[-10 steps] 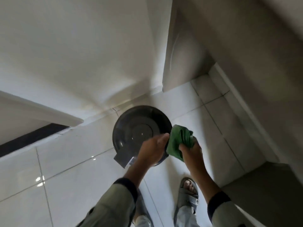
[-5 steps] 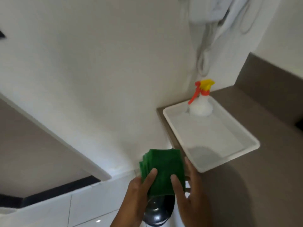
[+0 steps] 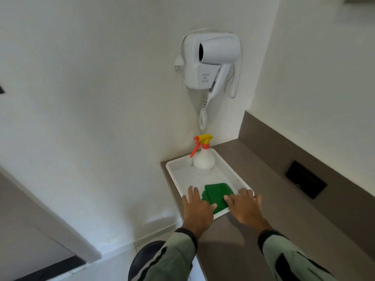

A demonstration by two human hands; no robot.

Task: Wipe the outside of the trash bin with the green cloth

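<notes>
The folded green cloth (image 3: 217, 194) lies flat in the near end of a white tray (image 3: 227, 165) on the brown counter. My left hand (image 3: 197, 208) is spread open at the cloth's left edge, thumb touching it. My right hand (image 3: 244, 207) is spread open over the cloth's right edge and the tray rim. Neither hand grips the cloth. The dark round trash bin (image 3: 145, 257) shows on the floor at the bottom, below the counter, partly hidden by my left sleeve.
A white spray bottle (image 3: 203, 159) with a yellow and orange trigger stands at the tray's far end. A white hair dryer (image 3: 211, 61) hangs on the wall above. The brown counter (image 3: 284, 199) runs right, with a black socket plate (image 3: 306, 179) on its backsplash.
The view rose from the bin on the floor to the counter. The cloth, held in both hands before, now lies in the tray with both hands open on it.
</notes>
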